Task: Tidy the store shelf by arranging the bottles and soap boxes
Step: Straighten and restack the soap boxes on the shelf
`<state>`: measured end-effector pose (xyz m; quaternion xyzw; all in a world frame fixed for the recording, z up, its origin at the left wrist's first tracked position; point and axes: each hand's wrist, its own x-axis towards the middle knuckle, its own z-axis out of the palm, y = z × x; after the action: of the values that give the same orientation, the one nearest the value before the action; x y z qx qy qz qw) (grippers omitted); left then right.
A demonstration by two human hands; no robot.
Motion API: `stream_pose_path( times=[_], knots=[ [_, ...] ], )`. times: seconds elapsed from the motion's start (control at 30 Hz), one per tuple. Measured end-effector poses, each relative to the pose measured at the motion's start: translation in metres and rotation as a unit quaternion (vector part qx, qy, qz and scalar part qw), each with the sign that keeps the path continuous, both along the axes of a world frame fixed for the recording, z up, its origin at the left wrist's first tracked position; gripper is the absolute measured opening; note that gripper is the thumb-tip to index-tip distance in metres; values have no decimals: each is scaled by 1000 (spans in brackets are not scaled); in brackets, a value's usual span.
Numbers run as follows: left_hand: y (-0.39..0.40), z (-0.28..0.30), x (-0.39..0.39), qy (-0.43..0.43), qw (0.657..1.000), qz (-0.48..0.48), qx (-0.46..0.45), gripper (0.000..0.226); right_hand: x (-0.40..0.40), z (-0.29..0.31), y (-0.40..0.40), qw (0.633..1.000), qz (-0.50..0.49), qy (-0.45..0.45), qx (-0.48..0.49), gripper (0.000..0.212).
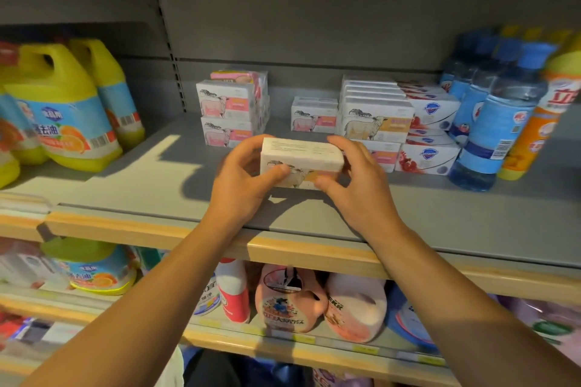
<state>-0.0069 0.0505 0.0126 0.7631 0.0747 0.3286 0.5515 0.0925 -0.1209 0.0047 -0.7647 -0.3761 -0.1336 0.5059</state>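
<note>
- Risk: the sheep-print soap box (301, 163) is carried between two hands only by its short ends. If either side eases off first, I judge the box would tip and drop onto the shelf (157, 185) below the grip, landing skewed.
- Risk: just beyond the grip stand the stacks of sheep-print boxes (375, 118) and, to its far left, the pink-label stack (231, 113). Pushing the held box in at an angle could nudge a stack out of line or topple the upper boxes.
- Risk: the red-and-white soap boxes (430, 132) and blue-capped water bottles (500, 116) lie to the right of the grip; a wide right elbow swing might knock a bottle over.
- Left hand (248, 176): fingers curled round the box's left end, thumb across its front face. Pinching the box.
- Right hand (355, 173): fingers wrapped over the right end, thumb on the lower front. Also pinching the box.
- Both forearms reach up and forward over the shelf's front edge, wrists roughly level.
- Whether the box touches the shelf or hangs just above it, I cannot tell; a shadow lies beneath it.
- Yellow detergent jugs (66, 110) sit well to the left of the grip.
</note>
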Motion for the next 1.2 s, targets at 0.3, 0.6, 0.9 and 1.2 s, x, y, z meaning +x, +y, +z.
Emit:
stream_pose_path(
  times=[0.3, 0.6, 0.9, 1.2],
  knots=[
    [0, -1, -4, -21, 998, 26, 54, 52, -3, 4, -1, 999, -20, -34, -36, 59],
    [0, -2, 2, 106, 969, 78, 211, 51, 7, -1, 0, 992, -25, -6, -127, 56],
    [-21, 2, 8, 11, 845, 118, 522, 41, 22, 4, -50, 964, -106, 0, -245, 54],
    [9, 7, 73, 93, 843, 118, 517, 47, 29, -8, -54, 912, -138, 7, -386, 70]
  ],
)
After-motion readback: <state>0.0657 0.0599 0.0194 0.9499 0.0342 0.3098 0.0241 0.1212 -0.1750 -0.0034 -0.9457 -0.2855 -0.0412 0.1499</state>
